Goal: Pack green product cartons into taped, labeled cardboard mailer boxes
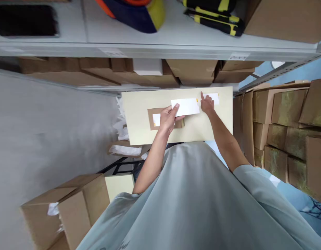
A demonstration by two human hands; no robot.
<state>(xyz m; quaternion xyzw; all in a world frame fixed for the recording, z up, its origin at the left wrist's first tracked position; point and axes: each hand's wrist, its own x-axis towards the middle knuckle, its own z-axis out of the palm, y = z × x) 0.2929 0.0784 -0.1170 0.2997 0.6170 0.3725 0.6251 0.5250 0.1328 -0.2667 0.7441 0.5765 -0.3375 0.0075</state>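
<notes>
My left hand (168, 119) pinches a flat white card-like piece (186, 106) with a small orange mark at its right corner. Below that hand lies a brown cardboard piece or shallow box (151, 119). A second white piece (156, 119), also marked orange, rests on it, partly covered by the hand. My right hand (208, 103) has its index finger stretched out over the pale tabletop (139, 102). It touches or hovers over another white piece (214, 98); which of the two I cannot tell. The other fingers look partly bent.
Above the table, a shelf (155, 50) holds a black-and-yellow utility knife (217, 21), a tape dispenser-like item (139, 14) and a dark flat device (26, 21). Cardboard boxes (277, 139) are stacked at right. An opened carton (79, 208) stands at lower left.
</notes>
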